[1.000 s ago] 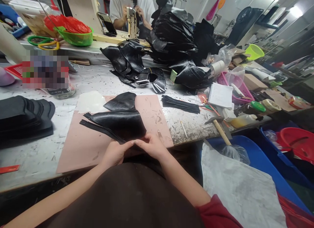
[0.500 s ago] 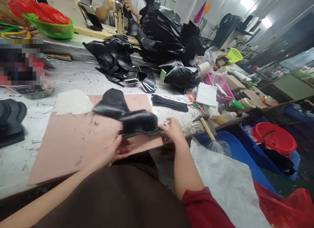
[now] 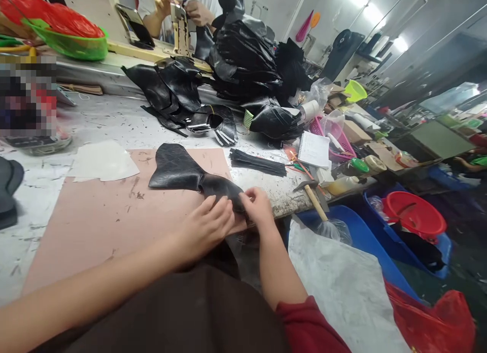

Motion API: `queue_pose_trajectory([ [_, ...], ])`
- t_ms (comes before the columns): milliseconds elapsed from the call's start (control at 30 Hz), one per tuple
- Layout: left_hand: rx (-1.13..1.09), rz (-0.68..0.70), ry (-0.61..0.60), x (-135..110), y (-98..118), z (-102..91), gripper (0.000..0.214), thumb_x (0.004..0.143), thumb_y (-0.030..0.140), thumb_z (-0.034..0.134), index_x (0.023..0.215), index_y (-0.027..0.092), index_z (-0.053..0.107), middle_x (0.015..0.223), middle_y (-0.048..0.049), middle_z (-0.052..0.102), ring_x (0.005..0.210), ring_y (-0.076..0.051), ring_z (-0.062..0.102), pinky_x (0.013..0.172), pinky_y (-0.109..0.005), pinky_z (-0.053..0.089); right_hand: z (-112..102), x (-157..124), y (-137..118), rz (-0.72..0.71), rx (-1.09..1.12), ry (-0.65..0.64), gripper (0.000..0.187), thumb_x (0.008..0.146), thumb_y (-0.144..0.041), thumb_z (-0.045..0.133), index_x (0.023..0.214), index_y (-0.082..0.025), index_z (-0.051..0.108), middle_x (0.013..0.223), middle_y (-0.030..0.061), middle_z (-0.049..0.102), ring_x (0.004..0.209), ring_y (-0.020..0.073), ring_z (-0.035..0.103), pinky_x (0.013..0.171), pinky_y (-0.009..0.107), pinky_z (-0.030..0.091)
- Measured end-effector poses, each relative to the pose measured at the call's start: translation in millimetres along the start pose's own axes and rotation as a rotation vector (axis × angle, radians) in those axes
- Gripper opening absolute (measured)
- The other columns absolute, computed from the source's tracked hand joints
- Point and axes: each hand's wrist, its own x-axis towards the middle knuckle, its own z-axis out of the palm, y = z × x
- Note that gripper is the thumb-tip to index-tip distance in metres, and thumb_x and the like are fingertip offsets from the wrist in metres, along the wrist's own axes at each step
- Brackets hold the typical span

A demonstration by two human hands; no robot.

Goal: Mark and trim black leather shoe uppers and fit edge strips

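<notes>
A black leather piece (image 3: pixel 175 166), narrow in the middle and flared at its left end, lies across a pinkish board (image 3: pixel 91 216) at the table's front. My left hand (image 3: pixel 207 226) rests over the near edge of its right part, fingers stretched out side by side and palm down. At the right end, my right hand (image 3: pixel 259 207) pinches the leather's edge between thumb and fingers. The leather under both hands is partly hidden.
White sheets (image 3: pixel 102 160) overlap the board's far left corner. Black strips (image 3: pixel 257 162), a hammer (image 3: pixel 315 201) and a notebook (image 3: pixel 314 149) lie to the right. Black leather pieces (image 3: pixel 243 59) are heaped behind. Across the table a person works at a sewing machine (image 3: pixel 180 31).
The leather's raised right part has come down flatter on the board. My left hand has moved right and now lies on top of it; my right hand has shifted slightly left.
</notes>
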Motion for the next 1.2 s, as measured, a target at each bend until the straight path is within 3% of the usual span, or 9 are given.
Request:
queue_pose_trajectory([
  [100,0.064,0.021,-0.139,9.9,-4.2,21.0,0.020,0.079,0.008,0.043,0.085,0.011,0.061,0.071,-0.0091,0.064,0.065,-0.021,0.056,0.059,-0.034,0.038,-18.3,14.7,26.3,0.193,-0.085,0.051,0.009,0.071,-0.028,0.050,0.075,-0.020,0.050,0.085,0.0056,0.055,0.077,0.0187,0.052,0.070,0.030,0.038],
  [200,0.043,0.024,-0.232,-1.0,-13.8,24.9,0.015,0.078,0.008,0.045,0.075,0.014,0.059,0.062,-0.0048,0.056,0.054,-0.018,0.050,0.052,-0.032,0.032,-25.4,19.4,41.2,0.217,-0.057,-0.046,0.016,0.070,-0.035,0.054,0.071,-0.020,0.049,0.069,0.0018,0.056,0.066,0.0175,0.054,0.062,0.028,0.038],
  [333,0.031,0.001,-0.306,-30.2,-26.8,10.8,0.018,0.074,0.004,0.045,0.069,0.016,0.056,0.062,-0.0033,0.053,0.055,-0.018,0.047,0.052,-0.032,0.031,-7.9,9.4,32.6,0.210,0.044,-0.167,0.032,0.068,-0.050,0.055,0.080,-0.020,0.051,0.061,-0.0027,0.055,0.059,0.0151,0.055,0.055,0.025,0.037],
  [500,-0.026,-0.045,-0.380,-41.1,-21.3,1.1,0.021,0.072,0.002,0.043,0.073,0.015,0.059,0.068,-0.0053,0.058,0.061,-0.019,0.051,0.055,-0.032,0.034,17.7,1.1,20.4,0.218,0.494,-0.214,0.025,0.061,-0.034,0.063,0.081,-0.020,0.054,0.049,-0.0082,0.048,0.047,0.0108,0.047,0.048,0.022,0.033],
  [700,-0.161,0.068,-0.319,-42.6,-9.1,12.6,0.026,0.078,0.010,0.043,0.096,0.016,0.060,0.094,-0.0082,0.064,0.087,-0.021,0.055,0.072,-0.032,0.038,5.4,17.2,35.0,0.282,0.722,-0.033,0.027,0.064,-0.041,0.055,0.079,-0.019,0.048,0.053,-0.0091,0.041,0.039,0.0049,0.033,0.038,0.019,0.025],
  [867,-0.143,0.045,-0.251,-52.1,-7.1,19.7,0.029,0.081,0.014,0.043,0.105,0.017,0.057,0.102,-0.0079,0.065,0.094,-0.022,0.056,0.078,-0.034,0.037,-27.1,24.0,46.8,0.315,0.732,0.062,0.036,0.058,-0.044,0.064,0.076,-0.019,0.046,0.055,-0.0077,0.045,0.042,0.0057,0.040,0.039,0.018,0.027],
  [1067,-0.159,0.015,-0.181,-50.7,-3.8,20.6,0.026,0.086,0.027,0.043,0.106,0.021,0.058,0.104,-0.0037,0.066,0.091,-0.021,0.057,0.077,-0.034,0.035,-26.5,-6.8,35.7,0.235,0.519,-0.400,0.035,0.073,-0.050,0.050,0.082,-0.018,0.060,0.047,-0.0048,0.051,0.037,0.0084,0.042,0.039,0.020,0.030],
  [1133,-0.179,0.009,-0.156,-50.7,-2.2,22.7,0.026,0.087,0.030,0.042,0.105,0.021,0.059,0.104,-0.0022,0.067,0.090,-0.020,0.057,0.077,-0.034,0.034,-16.7,-15.4,31.4,0.199,0.515,-0.408,0.037,0.075,-0.051,0.046,0.079,-0.017,0.062,0.057,-0.0014,0.056,0.044,0.0096,0.046,0.041,0.020,0.032],
  [1200,-0.195,0.009,-0.153,-52.2,-0.9,26.2,0.027,0.086,0.032,0.042,0.106,0.021,0.058,0.103,-0.0021,0.067,0.092,-0.020,0.057,0.079,-0.034,0.034,-8.2,-17.9,29.9,0.225,0.537,-0.263,0.037,0.072,-0.051,0.049,0.070,-0.016,0.061,0.061,0.0006,0.057,0.049,0.0106,0.047,0.042,0.021,0.033],
])
